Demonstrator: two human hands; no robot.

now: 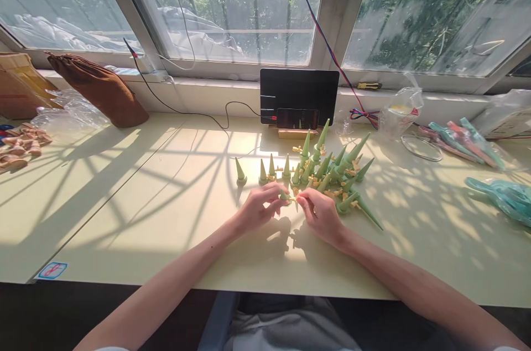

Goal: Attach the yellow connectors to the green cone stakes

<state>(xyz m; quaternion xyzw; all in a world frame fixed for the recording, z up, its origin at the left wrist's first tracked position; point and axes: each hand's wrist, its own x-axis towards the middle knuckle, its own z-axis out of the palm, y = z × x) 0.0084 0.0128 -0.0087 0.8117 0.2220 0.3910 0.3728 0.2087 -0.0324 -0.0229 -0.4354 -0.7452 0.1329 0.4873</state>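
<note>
A: Biggest first, what's there?

B: Pale yellow tabletop [145,201], sun and window-frame shadows across it. Windows run along 12 o'clock. Brown bag [99,88] lies at 10 o'clock on the ledge side; dark screen [298,93] stands at 12 w/ a phone [297,118] propped on a small wooden stand in front of it.

A: Right side?

B: Teal plastic pieces in clear wrap [504,199] at 3 o'clock, near the edge. Pink and teal sticks [460,143] at 2 o'clock, wire ring [421,149] just beside them. Wooden pieces [20,146] at 9 o'clock.

A: And the middle?

B: Pile of green cones [332,171], mixed w/ small yellow pegs, approx. 1 o'clock from the hands. Some cones upright in a row at 11–12 o'clock from the hands, others tipped over; one long cone [369,213] lies flat at 3 o'clock from the right hand.

A: Hands?

B: Left hand [259,210] and right hand [321,215] close together at table centre, fingertips nearly meeting. Left pinches a small green cone [284,196]; right pinches a yellow peg [295,199] right at that cone's end. Touching or just short of it, can't tell, too small.
</note>
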